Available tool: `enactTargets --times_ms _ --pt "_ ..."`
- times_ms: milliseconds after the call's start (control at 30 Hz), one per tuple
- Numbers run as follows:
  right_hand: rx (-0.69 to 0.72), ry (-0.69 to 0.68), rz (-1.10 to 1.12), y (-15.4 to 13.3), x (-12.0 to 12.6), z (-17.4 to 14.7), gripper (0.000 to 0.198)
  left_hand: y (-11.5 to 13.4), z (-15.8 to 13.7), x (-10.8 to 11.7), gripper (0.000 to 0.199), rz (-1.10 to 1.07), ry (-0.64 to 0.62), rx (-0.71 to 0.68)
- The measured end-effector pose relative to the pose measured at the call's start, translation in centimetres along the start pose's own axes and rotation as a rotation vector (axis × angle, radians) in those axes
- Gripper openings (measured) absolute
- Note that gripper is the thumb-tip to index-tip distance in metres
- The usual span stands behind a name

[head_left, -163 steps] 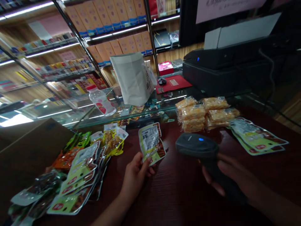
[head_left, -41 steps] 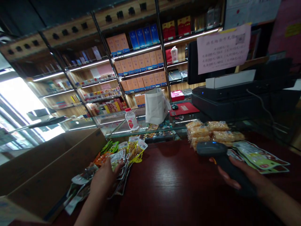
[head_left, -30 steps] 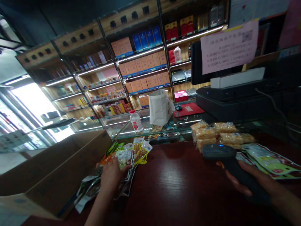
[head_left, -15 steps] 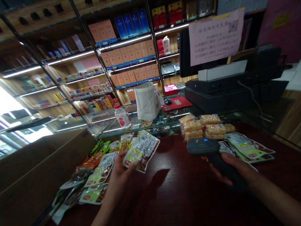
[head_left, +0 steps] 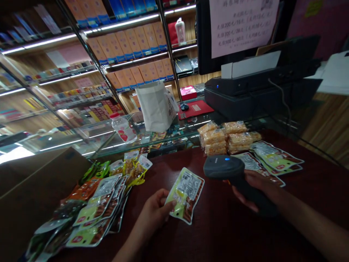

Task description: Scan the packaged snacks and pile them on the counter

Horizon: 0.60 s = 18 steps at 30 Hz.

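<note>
**Counter inventory: snack packet and scanner in hand**

Item 1. Your left hand (head_left: 154,214) is sitting at about 6 o'clock in the view, fingers and thumb pinching the lower left corner of a snack packet (head_left: 186,193). The packet is hanging just above the dark wooden counter (head_left: 218,233), printed label side up, tilting toward 1 o'clock.

Item 2. Your right hand (head_left: 256,189) is sitting at 4 o'clock, fingers curling tightly round the grip of a black barcode scanner (head_left: 225,168). The scanner head is showing a blue light on top and is lying just beside the packet, at its 2 o'clock, not touching it.

Item 3. A loose heap of snack packets (head_left: 95,203) is spreading across the counter at 8 o'clock of your left hand, overlapping one another, green, orange and yellow among them.

Item 4. A cardboard box (head_left: 35,185) is standing at 9 o'clock, against the heap.

Item 5. A few flat packets (head_left: 275,160) are lying at 2 o'clock, just beyond your right hand.

Item 6. Stacked packs of golden snacks (head_left: 226,136) are sitting at 1 o'clock, behind the scanner.

Item 7. Farther off on the glass case (head_left: 89,140), a plastic bottle (head_left: 123,127) is standing at 11 o'clock and a white paper bag (head_left: 155,105) at 12 o'clock.

Item 8. A black register unit (head_left: 259,91) is occupying 1 o'clock at the far end.
</note>
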State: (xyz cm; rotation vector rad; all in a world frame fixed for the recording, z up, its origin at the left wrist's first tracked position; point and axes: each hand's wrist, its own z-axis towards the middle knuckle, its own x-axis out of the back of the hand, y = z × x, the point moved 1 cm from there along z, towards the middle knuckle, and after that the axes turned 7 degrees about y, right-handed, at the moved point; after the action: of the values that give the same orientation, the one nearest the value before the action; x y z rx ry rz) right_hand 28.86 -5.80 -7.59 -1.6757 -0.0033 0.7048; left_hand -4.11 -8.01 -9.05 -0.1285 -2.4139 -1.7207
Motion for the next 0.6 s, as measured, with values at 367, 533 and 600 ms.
enactTargets --times_ms 367,533,600 --pt "-0.085 0.0 0.012 -0.3 -0.7 -1.0 0.048 0.6 -2.3 -1.3 0.033 0.156 0.215 -0.26" --pt "-0.071 -0.013 0.031 -0.2 -0.6 -1.0 0.048 0.8 -2.4 -1.6 0.031 0.362 0.245 -0.386" --pt "-0.072 -0.025 0.032 -0.1 -0.6 -0.9 0.048 1.2 -2.5 -1.7 0.031 0.443 0.287 -0.442"
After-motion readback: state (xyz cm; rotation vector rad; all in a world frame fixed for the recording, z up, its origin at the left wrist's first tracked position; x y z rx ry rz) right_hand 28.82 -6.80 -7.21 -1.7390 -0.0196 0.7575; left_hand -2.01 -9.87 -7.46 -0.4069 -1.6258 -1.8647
